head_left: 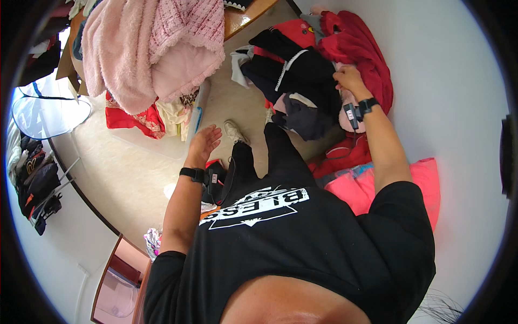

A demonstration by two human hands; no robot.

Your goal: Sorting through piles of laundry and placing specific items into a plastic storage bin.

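My right hand [349, 79] has its fingers curled on the edge of a black garment with white zigzag trim [305, 77]. The garment lies on top of a heap of clothes by the wall. Within that heap are a dark red plush garment [366, 52], a bright red piece with a cartoon face [293, 30] and a dark grey garment [305, 117]. Some pink fluffy fabric [349, 117] shows under my right wrist. My left hand [205, 141] holds nothing, its fingers extended, near the side of a clear plastic storage box [170, 148].
Red patterned and cream clothes [172, 115] lie in the box. A pink fleece blanket [117, 52] hangs over the wooden table [247, 18] above it. Coral-pink fabric [352, 190] is beside my right side. A white wall [449, 105] bounds the right; a clothes rack [60, 182] stands left.
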